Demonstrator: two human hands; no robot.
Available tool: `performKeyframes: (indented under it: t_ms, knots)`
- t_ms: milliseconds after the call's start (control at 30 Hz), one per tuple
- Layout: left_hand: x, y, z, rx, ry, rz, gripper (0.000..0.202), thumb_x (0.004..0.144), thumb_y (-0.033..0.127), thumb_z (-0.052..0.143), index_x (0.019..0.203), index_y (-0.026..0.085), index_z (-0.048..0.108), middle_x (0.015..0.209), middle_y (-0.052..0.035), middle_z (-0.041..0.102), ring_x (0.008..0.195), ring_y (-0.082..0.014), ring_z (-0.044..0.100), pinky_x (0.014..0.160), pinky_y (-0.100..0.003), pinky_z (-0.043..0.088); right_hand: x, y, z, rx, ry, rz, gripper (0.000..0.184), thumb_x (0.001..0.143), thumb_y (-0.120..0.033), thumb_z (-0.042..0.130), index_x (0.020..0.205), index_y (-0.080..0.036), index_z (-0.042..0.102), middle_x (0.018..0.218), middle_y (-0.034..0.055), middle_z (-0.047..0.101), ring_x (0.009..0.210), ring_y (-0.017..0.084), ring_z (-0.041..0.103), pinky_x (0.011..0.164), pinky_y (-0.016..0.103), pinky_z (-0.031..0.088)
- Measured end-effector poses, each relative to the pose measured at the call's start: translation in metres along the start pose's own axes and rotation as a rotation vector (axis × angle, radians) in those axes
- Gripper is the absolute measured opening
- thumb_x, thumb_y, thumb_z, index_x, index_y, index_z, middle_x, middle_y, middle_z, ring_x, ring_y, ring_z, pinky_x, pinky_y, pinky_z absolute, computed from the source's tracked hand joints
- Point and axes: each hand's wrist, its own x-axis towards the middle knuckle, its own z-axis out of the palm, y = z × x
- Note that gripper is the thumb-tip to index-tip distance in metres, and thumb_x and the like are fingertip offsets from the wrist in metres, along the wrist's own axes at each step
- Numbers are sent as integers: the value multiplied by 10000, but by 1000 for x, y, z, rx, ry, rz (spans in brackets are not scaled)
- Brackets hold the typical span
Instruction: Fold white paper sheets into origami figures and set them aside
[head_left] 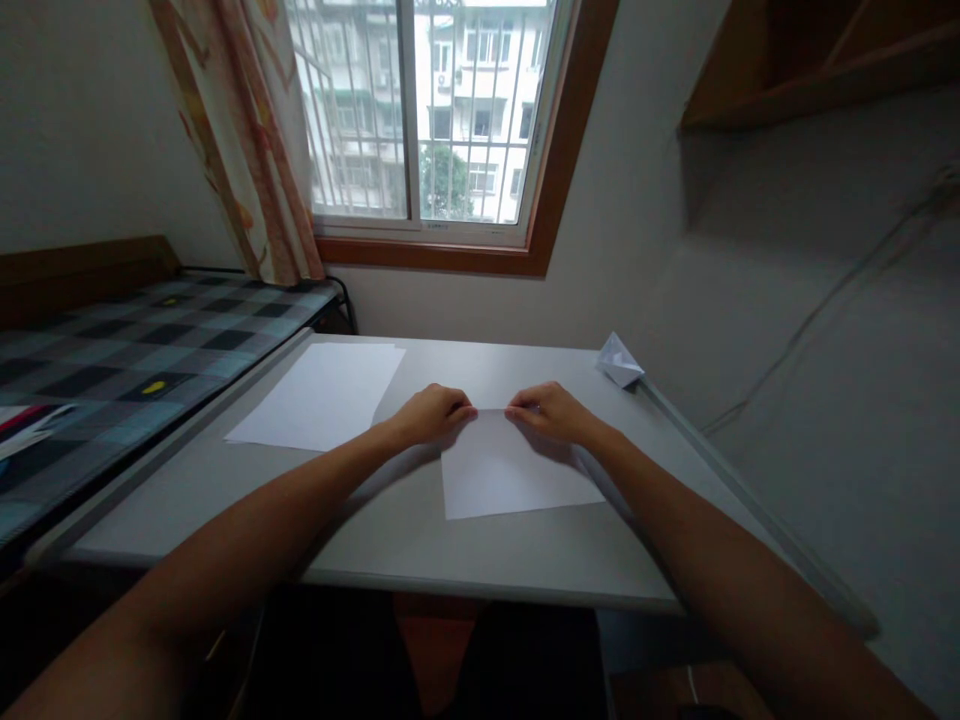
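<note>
A white sheet of paper point(517, 475) lies on the table in front of me, its near edge toward my body. My left hand point(439, 412) pinches its far edge between thumb and fingers. A short way to the right, my right hand point(551, 412) pinches the same edge. Between the two hands a small stretch of the far edge shows. The fingertips and my right wrist cover parts of the sheet.
A stack of white paper point(322, 395) rests at the table's left. At the far right corner stands a folded paper boat point(619, 362). The white table point(375, 540) meets the wall below a window point(420, 120). A bed point(150, 340) adjoins on the left.
</note>
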Motion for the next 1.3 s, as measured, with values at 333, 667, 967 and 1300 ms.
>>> performKeyframes:
  t_ms: [333, 667, 967, 1300]
  knots:
    - [4, -21, -7, -96, 22, -81, 287, 854, 349, 537, 778, 126, 701, 647, -38, 659, 584, -117, 552, 577, -225, 383, -9, 34, -22, 142, -22, 198, 342, 777, -419, 550, 764, -113, 703, 647, 49, 642, 573, 127, 515, 541, 239, 360]
    - [1, -24, -10, -197, 7, -92, 257, 852, 301, 510, 724, 132, 654, 597, -16, 641, 537, -91, 537, 565, -206, 387, -13, 44, -26, 207, -18, 254, 352, 738, -454, 564, 696, -119, 666, 583, 12, 571, 532, 109, 461, 508, 241, 329]
    - [0, -9, -7, -215, 40, -80, 254, 845, 289, 523, 705, 124, 656, 552, -8, 621, 504, -84, 526, 527, -193, 372, -11, 33, -23, -118, 23, 164, 165, 749, -258, 588, 812, -178, 718, 853, 84, 711, 777, 208, 619, 745, 320, 433]
    - [-3, 15, 1, -230, -52, 14, 277, 865, 300, 517, 698, 139, 667, 473, 20, 572, 457, -79, 492, 520, -190, 367, 8, -26, 17, 149, 38, -73, 148, 795, -216, 531, 800, -160, 668, 796, 39, 680, 707, 136, 587, 708, 260, 448]
